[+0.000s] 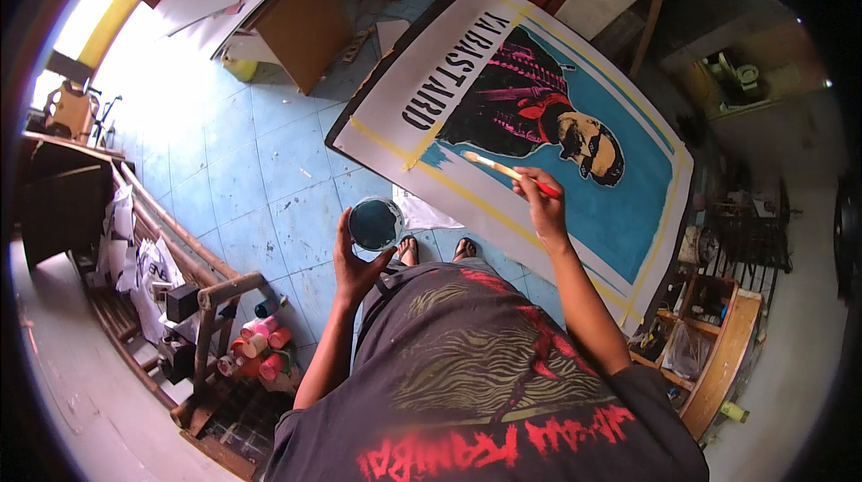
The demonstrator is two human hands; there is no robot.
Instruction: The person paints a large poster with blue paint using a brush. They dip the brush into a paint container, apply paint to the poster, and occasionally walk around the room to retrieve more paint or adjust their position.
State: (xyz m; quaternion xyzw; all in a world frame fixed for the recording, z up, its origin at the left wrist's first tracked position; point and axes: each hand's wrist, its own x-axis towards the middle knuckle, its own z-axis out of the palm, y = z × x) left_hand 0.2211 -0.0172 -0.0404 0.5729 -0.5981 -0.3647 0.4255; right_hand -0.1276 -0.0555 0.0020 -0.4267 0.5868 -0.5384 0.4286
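Observation:
In my left hand (351,259) is a round tub of dark teal paint (375,223), its fingers wrapped around the side. My right hand (541,204) grips a paintbrush (503,169) with a red-tipped wooden handle. The bristles are at the left end of the painted blue area, touching or just over it. Under the brush lies a large poster painting (597,213) of a figure in dark clothes with a red scarf and glasses, on a blue ground. Yellow masking tape (485,204) frames the blue area, and black stencilled lettering runs down the poster's left side.
A desk (296,42) with another picture on it stands at the far left. Wooden poles (171,231) and several paint cups (260,343) are at my left. A wooden shelf box (723,347) with odds and ends sits at the right. Blue tiles (242,159) cover the floor.

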